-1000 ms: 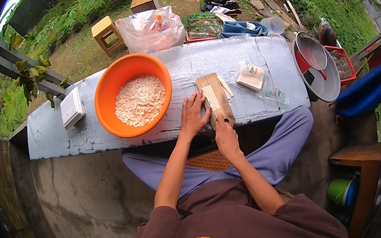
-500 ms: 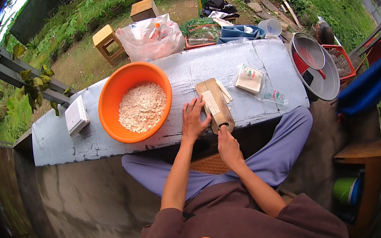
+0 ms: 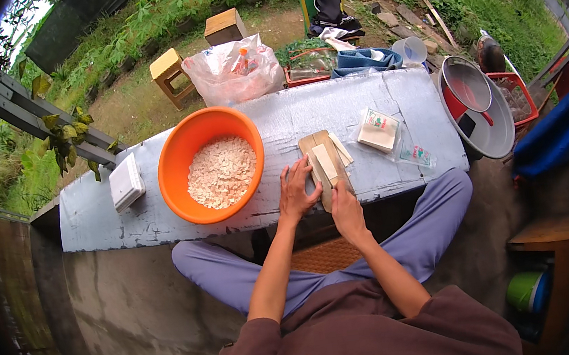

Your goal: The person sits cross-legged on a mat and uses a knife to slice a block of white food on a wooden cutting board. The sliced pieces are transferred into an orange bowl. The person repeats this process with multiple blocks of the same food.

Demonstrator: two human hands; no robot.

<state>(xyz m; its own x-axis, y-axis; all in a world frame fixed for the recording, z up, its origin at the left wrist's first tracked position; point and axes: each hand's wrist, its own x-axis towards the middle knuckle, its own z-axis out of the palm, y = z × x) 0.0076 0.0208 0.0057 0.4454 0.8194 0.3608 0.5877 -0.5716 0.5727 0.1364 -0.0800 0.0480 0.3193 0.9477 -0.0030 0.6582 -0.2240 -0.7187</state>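
The right hand (image 3: 348, 214) is nearest the body, its fingers curled together at the near end of the board (image 3: 308, 144); what they grip cannot be made out. The left hand (image 3: 297, 193) lies just beyond, fingers spread along the board's left edge, thumb toward the pale strips (image 3: 326, 163), apparently pinching nothing. Those strips lie lengthwise on the board, with more along its right edge. To work well here, the left fingertips are best tucked back from the right hand's line, steadying the strips lightly so that they neither skew nor snap. The board sits close to the table's (image 3: 278, 123) near edge, so pressure should go straight down. The bowl (image 3: 172, 194) of pale bits (image 3: 222, 173) stands left, within easy reach; the packet (image 3: 378, 130) rests farther right, well clear of both wrists
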